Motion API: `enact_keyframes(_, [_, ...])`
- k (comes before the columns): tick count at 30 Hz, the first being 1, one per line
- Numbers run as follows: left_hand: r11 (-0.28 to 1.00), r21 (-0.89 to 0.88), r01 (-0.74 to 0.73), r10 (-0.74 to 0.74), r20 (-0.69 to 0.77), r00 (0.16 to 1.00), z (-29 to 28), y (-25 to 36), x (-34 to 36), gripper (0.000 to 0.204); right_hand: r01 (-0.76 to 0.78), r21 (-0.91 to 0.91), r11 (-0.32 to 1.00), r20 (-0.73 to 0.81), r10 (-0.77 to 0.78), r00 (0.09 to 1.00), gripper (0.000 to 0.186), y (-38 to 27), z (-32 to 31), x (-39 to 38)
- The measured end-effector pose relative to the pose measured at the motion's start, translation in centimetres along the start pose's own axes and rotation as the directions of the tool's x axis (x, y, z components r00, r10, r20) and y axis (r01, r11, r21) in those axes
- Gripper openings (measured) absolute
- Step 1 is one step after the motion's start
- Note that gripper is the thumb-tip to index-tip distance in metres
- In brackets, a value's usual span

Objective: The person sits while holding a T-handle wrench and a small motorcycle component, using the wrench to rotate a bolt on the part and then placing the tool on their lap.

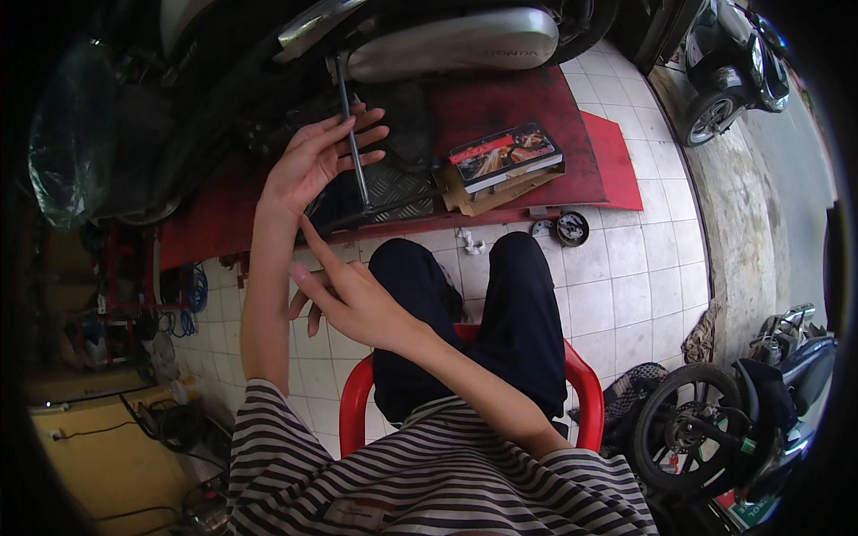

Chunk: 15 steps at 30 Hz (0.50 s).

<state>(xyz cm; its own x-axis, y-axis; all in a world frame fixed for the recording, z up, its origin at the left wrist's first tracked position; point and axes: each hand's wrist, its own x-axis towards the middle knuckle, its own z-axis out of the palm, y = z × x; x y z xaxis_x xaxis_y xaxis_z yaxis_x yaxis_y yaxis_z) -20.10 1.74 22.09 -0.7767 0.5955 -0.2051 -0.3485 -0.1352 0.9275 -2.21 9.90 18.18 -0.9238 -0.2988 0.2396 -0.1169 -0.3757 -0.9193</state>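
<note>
Left hand (pixel 326 156) palm up over red platform (pixel 581 161), fingers spread at metal rod (pixel 361 183), not clamped; contact cannot be told. Right hand (pixel 353 299) on near side of platform, grasping nothing, index fingertip at left wrist. Rod slants from motorcycle (pixel 456 45) toward platform's near edge. Judgement: firm hold needs fingers wrapped round rod, right arm off left wrist, leaving it free to turn.

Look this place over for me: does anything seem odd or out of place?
Mildly, yes. A crumpled white scrap lies on the tiled floor, looking like dropped litter. Nearby, a round dark part sits on the tiles beside the red platform, perhaps detached from something. Nothing I can make out looks clearly damaged.
</note>
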Motion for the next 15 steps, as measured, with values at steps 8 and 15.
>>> enact_keyframes(8, [0.987, -0.161, -0.007, 0.018, 0.069, 0.997, -1.2, -0.1, 0.1, 0.031, -0.094, 0.204, 0.974, -0.29, 0.152, 0.945, 0.077, 0.4, -1.7, -1.6])
enact_keyframes(15, [0.989, -0.149, -0.009, 0.012, 0.022, 1.0, -0.2, -0.4, 0.3, 0.032, 0.13, 0.089, 0.988, -0.269, -0.102, 0.958, 0.079, -2.7, -1.4, -0.2])
